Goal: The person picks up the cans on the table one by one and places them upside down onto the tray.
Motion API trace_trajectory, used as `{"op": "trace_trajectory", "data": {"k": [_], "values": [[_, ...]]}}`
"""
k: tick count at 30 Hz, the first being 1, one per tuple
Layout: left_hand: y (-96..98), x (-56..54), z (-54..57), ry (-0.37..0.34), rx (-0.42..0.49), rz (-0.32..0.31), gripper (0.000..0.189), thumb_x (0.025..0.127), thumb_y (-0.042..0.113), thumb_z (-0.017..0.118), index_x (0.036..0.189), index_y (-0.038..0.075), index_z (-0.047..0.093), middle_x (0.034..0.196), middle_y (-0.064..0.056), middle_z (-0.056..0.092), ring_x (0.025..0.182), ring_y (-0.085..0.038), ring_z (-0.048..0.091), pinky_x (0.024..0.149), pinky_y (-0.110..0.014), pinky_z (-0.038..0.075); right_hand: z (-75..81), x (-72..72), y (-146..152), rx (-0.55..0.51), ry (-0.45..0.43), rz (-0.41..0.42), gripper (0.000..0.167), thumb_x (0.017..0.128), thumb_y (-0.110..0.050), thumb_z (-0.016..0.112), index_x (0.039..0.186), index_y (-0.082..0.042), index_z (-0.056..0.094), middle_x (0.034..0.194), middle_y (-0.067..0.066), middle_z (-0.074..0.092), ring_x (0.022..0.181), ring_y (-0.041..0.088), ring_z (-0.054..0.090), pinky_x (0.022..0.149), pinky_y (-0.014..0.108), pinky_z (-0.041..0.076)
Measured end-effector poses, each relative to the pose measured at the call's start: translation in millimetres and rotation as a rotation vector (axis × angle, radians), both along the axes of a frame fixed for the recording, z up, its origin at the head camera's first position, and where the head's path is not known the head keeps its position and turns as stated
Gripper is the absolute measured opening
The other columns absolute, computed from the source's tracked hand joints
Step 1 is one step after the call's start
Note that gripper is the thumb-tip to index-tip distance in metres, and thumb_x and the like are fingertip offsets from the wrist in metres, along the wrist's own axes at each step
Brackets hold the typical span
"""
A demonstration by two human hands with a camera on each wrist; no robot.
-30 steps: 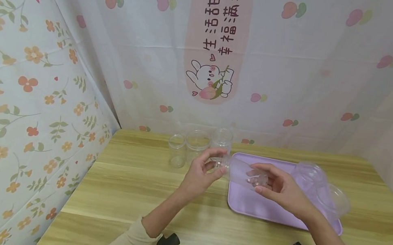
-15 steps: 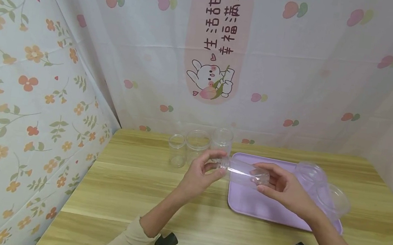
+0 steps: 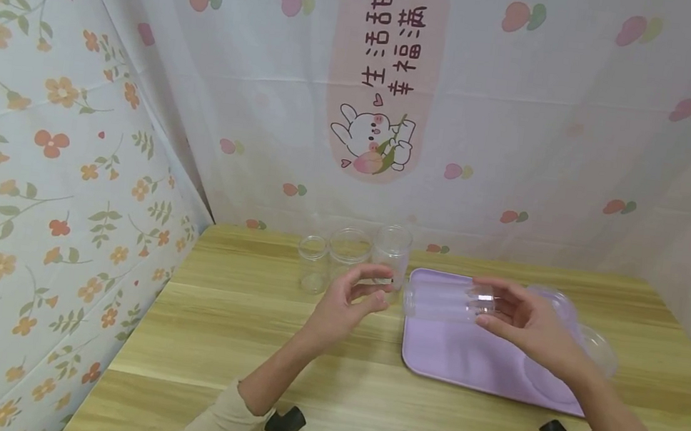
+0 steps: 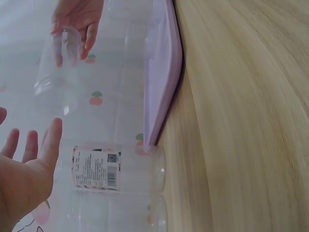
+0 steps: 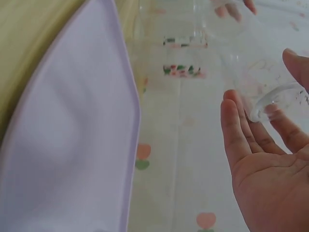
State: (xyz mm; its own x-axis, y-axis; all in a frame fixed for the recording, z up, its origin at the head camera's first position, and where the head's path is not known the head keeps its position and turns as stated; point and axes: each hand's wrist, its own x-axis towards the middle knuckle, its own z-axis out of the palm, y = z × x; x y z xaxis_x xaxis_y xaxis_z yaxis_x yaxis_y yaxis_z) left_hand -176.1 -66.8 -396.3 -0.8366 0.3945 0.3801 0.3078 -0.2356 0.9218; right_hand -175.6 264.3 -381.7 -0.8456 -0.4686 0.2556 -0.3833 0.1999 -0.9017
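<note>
My right hand (image 3: 529,324) holds a clear plastic jar (image 3: 441,301) by its right end, thumb in front and fingers behind. The jar lies on its side in the air, over the left part of the purple tray (image 3: 451,358). Its free end points at my left hand (image 3: 344,305), whose bent, spread fingers hold nothing and stand a small gap away. In the left wrist view the jar (image 4: 60,82) shows see-through between the two hands. The right wrist view has my right fingers (image 5: 236,130) against the jar's end.
Several clear jars stand in a row at the back: a narrow jar (image 3: 313,265), a wide jar (image 3: 350,245) and a jar (image 3: 391,250) bearing a printed label (image 4: 96,168). More clear containers (image 3: 599,351) are at the tray's right end, partly behind my right arm. A patterned curtain (image 3: 525,122) hangs behind.
My left hand has let go of the jar's left end. The right hand has moved right with the jar, leaving a gap between jar and left hand.
</note>
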Motion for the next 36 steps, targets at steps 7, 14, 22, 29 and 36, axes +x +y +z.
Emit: {"op": "trace_trajectory", "data": {"k": [7, 14, 22, 29, 36], "values": [[-8.0, -2.5, -3.2, 0.006, -0.031, 0.015, 0.034, 0.1, -0.007, 0.056, 0.134, -0.008, 0.052, 0.138, -0.025, 0.051, 0.124, -0.048, 0.054, 0.094, -0.042, 0.055, 10.3, -1.7, 16, 0.084, 0.036, -0.031, 0.053, 0.095, 0.001, 0.07, 0.144, -0.005, 0.051, 0.134, 0.022, 0.057, 0.114, 0.023, 0.064, 0.087, 0.032, 0.058], [-15.2, -1.5, -3.2, 0.024, -0.115, 0.014, 0.031, 0.102, -0.003, 0.056, 0.133, -0.007, 0.054, 0.133, -0.03, 0.052, 0.117, -0.037, 0.061, 0.091, -0.04, 0.057, 12.0, -6.3, 29, 0.121, 0.107, -0.048, 0.056, 0.091, 0.006, 0.072, 0.143, -0.003, 0.052, 0.134, 0.022, 0.057, 0.112, 0.021, 0.064, 0.085, 0.029, 0.057], [-24.5, -2.8, -6.6, 0.059, -0.247, 0.0, 0.03, 0.101, -0.003, 0.058, 0.131, -0.002, 0.057, 0.129, -0.022, 0.058, 0.117, -0.034, 0.062, 0.091, -0.038, 0.056, 19.4, -9.1, 40, 0.265, 0.188, -0.117, 0.055, 0.092, -0.001, 0.075, 0.143, -0.001, 0.053, 0.128, 0.021, 0.06, 0.109, 0.012, 0.063, 0.088, 0.016, 0.052], [-29.4, -1.6, -8.3, 0.065, -0.356, -0.003, 0.028, 0.101, 0.003, 0.06, 0.13, 0.002, 0.06, 0.128, -0.017, 0.06, 0.114, -0.029, 0.063, 0.092, -0.034, 0.055, 26.4, -14.9, 46, 0.346, 0.215, -0.132, 0.058, 0.092, -0.006, 0.076, 0.144, -0.001, 0.051, 0.128, 0.021, 0.061, 0.111, 0.015, 0.063, 0.09, 0.012, 0.048], [-36.4, -0.5, -13.2, 0.136, -0.451, 0.04, 0.026, 0.1, 0.002, 0.062, 0.125, 0.006, 0.063, 0.123, -0.005, 0.064, 0.11, -0.03, 0.065, 0.091, -0.039, 0.056, 28.7, -18.4, 48, 0.426, 0.25, -0.149, 0.059, 0.09, -0.01, 0.08, 0.142, -0.002, 0.054, 0.124, 0.019, 0.063, 0.105, 0.019, 0.066, 0.087, 0.011, 0.048]]}}
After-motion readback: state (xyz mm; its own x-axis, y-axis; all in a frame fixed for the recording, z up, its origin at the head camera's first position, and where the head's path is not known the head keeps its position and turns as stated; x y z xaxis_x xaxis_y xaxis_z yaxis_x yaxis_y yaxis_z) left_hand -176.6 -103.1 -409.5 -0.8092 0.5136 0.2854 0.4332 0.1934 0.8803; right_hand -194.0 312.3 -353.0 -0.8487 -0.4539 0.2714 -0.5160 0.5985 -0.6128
